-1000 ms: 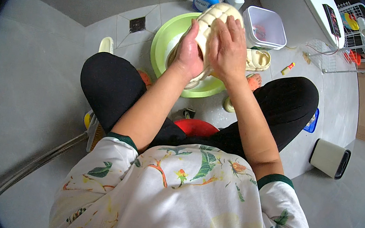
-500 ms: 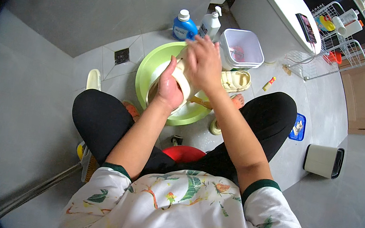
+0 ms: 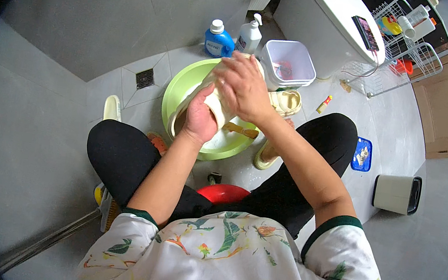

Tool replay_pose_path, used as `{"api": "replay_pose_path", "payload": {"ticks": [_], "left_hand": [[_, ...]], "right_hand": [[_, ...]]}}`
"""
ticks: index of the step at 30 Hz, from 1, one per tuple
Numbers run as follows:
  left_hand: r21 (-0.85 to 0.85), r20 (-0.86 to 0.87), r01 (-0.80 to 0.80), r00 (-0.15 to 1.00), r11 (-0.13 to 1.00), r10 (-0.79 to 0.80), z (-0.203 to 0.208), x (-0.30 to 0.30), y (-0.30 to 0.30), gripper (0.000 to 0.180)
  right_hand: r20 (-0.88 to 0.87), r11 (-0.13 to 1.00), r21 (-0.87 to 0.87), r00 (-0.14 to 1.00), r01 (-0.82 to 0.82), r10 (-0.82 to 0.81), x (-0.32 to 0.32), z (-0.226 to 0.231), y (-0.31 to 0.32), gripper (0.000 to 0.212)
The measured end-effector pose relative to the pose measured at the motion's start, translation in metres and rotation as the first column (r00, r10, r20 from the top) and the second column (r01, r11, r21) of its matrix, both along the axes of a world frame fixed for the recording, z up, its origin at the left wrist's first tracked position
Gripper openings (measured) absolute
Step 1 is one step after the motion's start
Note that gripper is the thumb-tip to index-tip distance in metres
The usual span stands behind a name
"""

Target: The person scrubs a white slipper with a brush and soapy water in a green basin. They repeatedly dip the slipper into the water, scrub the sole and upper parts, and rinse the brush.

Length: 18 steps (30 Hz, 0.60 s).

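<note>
A cream clog-style sandal (image 3: 224, 99) is tilted over a light green basin (image 3: 174, 84) on the floor. My left hand (image 3: 202, 117) grips it near its heel strap, thumb along the side. Slightly smeared by motion, my right hand (image 3: 244, 88) lies on the sandal's upper with its fingers stretched out and partly spread. A brush with a yellowish-brown handle (image 3: 242, 130) rests in the basin, beside my left hand. Whitish water or suds (image 3: 222, 142) show in the bottom. The matching cream sandal (image 3: 285, 101) lies on the floor, right of the basin.
Behind the basin stand a blue detergent bottle (image 3: 218, 40), a white pump bottle (image 3: 249, 34) and a whitish bucket (image 3: 288, 63). A toilet (image 3: 323, 25) with a phone on its lid is beyond. A wire rack (image 3: 401, 62) stands right. Below me is a red stool (image 3: 222, 193).
My right hand has come down and left onto the sandal's upper, and its fingers have spread. The sandal and my left hand have shifted slightly left. More of the brush handle shows.
</note>
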<state>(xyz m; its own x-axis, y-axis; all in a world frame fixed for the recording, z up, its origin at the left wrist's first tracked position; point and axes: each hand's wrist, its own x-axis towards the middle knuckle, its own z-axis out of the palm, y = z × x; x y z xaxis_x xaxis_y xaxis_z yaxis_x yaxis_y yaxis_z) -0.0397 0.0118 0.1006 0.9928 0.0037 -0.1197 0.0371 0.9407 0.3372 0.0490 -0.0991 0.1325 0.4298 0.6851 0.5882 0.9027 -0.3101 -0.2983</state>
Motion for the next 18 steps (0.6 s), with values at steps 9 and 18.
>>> {"api": "replay_pose_path", "payload": {"ticks": [9, 18], "left_hand": [[0.313, -0.003, 0.016, 1.0, 0.95, -0.016, -0.026, -0.006, 0.0, 0.035], [0.865, 0.486, -0.476, 0.873, -0.156, 0.029, -0.019, -0.004, -0.012, 0.039]], "right_hand": [[0.093, 0.99, -0.068, 0.987, -0.121, 0.127, 0.005, 0.012, -0.009, 0.029], [-0.102, 0.998, -0.065, 0.995, 0.008, -0.014, 0.012, 0.009, -0.01, 0.033]]}}
